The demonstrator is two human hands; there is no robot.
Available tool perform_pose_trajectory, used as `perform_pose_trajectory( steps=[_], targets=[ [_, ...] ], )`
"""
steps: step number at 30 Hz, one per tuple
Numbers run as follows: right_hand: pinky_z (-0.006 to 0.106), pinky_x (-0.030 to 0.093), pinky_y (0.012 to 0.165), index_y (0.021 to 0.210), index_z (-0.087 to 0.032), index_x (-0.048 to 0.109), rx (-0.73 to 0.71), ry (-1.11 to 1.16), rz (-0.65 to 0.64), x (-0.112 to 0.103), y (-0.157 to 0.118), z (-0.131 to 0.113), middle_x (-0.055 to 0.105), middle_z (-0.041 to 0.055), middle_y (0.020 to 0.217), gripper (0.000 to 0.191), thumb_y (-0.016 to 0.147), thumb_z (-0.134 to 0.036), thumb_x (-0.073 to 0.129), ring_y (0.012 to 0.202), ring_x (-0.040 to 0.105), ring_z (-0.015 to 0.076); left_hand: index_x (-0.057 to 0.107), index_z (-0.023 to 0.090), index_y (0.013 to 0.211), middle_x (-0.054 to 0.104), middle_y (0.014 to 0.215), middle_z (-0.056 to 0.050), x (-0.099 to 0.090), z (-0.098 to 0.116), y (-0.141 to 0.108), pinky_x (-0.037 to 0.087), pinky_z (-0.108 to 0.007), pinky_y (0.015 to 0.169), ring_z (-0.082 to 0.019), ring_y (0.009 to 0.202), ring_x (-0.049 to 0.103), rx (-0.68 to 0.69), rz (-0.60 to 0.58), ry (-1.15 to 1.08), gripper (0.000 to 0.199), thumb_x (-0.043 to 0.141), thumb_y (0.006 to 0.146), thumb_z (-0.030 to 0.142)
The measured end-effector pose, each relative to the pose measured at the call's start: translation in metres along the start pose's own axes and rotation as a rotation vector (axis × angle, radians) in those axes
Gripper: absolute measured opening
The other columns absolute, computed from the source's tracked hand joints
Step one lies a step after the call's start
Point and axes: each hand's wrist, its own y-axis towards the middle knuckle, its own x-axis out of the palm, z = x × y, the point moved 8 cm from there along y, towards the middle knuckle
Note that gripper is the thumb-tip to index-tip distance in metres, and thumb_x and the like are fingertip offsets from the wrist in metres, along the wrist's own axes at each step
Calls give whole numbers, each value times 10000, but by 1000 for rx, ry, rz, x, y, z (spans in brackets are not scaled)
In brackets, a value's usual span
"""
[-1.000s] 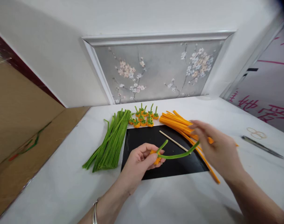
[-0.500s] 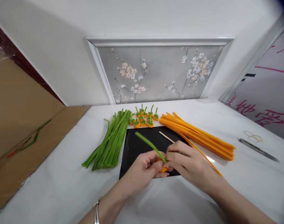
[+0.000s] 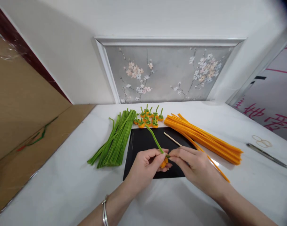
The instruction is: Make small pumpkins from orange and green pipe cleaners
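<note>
Over the black mat (image 3: 139,142), my left hand (image 3: 145,164) is closed round a small orange pipe-cleaner pumpkin (image 3: 164,163). A green pipe cleaner (image 3: 155,138) rises from its top and slants up to the left. My right hand (image 3: 196,163) pinches a short green part at the pumpkin's top, its thumb and forefinger pressed together. The fingers cover much of the pumpkin. Behind the mat stand several small orange pumpkins (image 3: 141,124) with green leaves and stems. A thin wooden stick (image 3: 172,138) lies on the mat, running toward my right hand.
A bundle of green pipe cleaners (image 3: 117,141) lies left of the mat, and an orange bundle (image 3: 204,138) lies right. One loose orange pipe cleaner (image 3: 216,166) passes by my right wrist. Farther right are tweezers (image 3: 268,155) and rubber bands (image 3: 261,141). Cardboard (image 3: 32,94) borders the left.
The green pipe cleaner now stands steeper. My right fingers have shifted from its base to a short green part right of it. The whole view has moved slightly.
</note>
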Motion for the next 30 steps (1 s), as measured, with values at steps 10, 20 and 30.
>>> perform_pose_trajectory(
  steps=[10,20,30],
  targets=[
    [299,338,578,708,-167,584,-143,-362,-14,4,-4,-19,571,17,618,275,920,-87,428,552,486,151,733,132,745,679,1112,-85,-3,4,-5,614,-245,737,-164,846,685,19,178,-79,232,689,812,350],
    [284,348,602,832,-163,612,-70,-348,4,-2,0,-5,567,21,670,247,941,-87,404,630,498,154,781,190,855,631,1196,-71,-3,9,-1,612,-278,750,-149,836,668,92,-34,-18,112,712,810,265],
    [315,277,591,780,-161,611,-140,-504,54,-5,2,-13,541,17,637,297,975,-104,394,633,436,159,763,165,821,676,1162,-81,7,1,0,575,-312,815,-192,900,676,-42,-187,-48,175,744,782,335]
  ],
)
